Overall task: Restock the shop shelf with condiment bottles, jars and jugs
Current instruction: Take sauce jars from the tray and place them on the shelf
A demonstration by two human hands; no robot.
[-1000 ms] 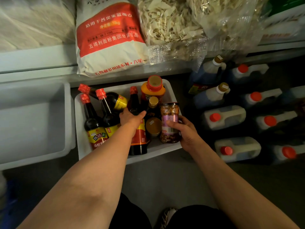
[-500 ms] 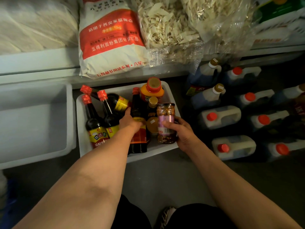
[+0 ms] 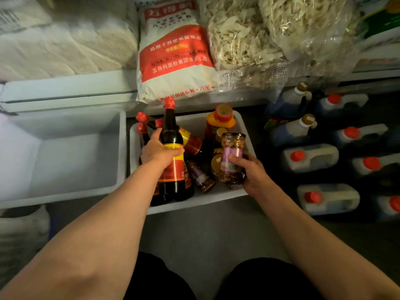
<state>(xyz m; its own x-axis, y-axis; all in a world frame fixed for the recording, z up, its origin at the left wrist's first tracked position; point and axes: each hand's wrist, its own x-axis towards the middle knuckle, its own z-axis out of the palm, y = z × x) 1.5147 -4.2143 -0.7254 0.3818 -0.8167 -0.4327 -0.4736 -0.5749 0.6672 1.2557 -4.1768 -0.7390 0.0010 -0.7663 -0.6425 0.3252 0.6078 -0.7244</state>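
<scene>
Probably shop: stocked shelf (image 3: 69, 92), flour sack (image 3: 175, 59), rows of jugs (image 3: 311, 156).

Dim, soft, wide-angle warped edges; right side sinks into shadow.

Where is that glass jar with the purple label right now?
The glass jar is in the right hand, held upright over the right side of the white tub, beside the tall dark bottle gripped by the left hand.

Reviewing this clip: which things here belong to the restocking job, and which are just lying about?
Job:
left hand holding dark bottle
right hand holding jar
crate of bottles
jugs

Lying about:
empty tub
flour sack
noodle bags
</scene>
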